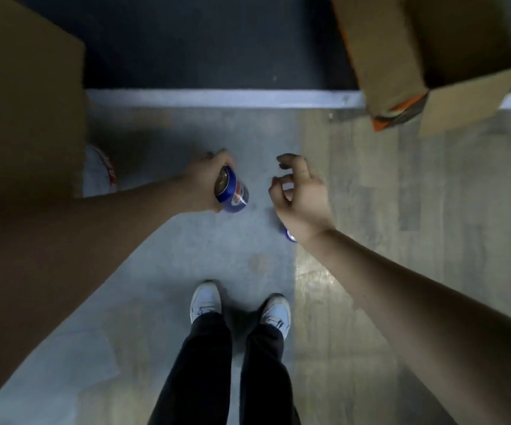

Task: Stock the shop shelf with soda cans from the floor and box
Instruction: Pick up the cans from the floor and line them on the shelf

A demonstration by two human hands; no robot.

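The left grip (pixel 208 183) wrapped a blue can (pixel 233 194); right of it, the right grip (pixel 303 195) hung loosely curled, empty — half-hiding another can (pixel 289 236).

- Left hand (pixel 206 182) grips a blue soda can (pixel 232 194).
- Right hand (pixel 303 194), fingers loosely curled, partly hides a second can (pixel 290 236) on the floor (pixel 217 250).
- Cardboard box (pixel 432 62) at upper right.

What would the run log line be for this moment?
left hand: grips blue soda can | right hand: loosely curled, empty, over second blue can | cardboard box: open, upper right
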